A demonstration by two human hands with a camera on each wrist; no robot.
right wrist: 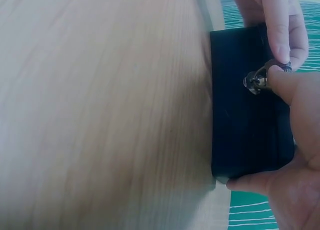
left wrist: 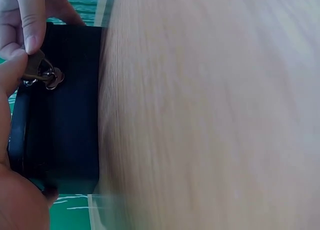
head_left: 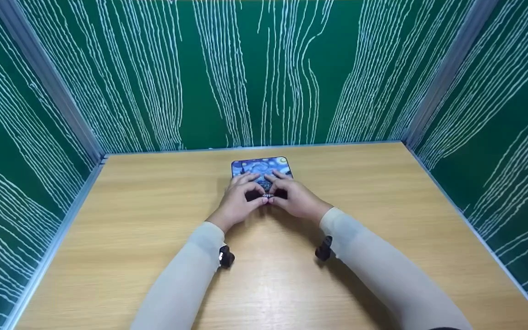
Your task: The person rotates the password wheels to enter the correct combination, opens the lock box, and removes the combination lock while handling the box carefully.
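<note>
A box with a blue swirling painted lid (head_left: 264,166) lies near the far part of the table, its dark front wall (left wrist: 70,135) towards me. From the metal hasp (left wrist: 54,80) on that wall hangs a small bronze-coloured padlock (left wrist: 33,66), its shackle passing through the hasp. My left hand (head_left: 241,201) and right hand (head_left: 298,199) meet at the front edge, thumb and forefinger of each pinching the padlock from its own side. The other fingers of both hands spread over the lid and the box's sides. In the right wrist view, fingertips cover much of the padlock (right wrist: 286,66).
The light wooden table (head_left: 264,275) has a metal-edged border. Green panels (head_left: 287,73) with white wavy lines stand behind and at both sides, joined by grey posts (head_left: 447,68). A small black device (head_left: 226,256) sits on each sleeved wrist.
</note>
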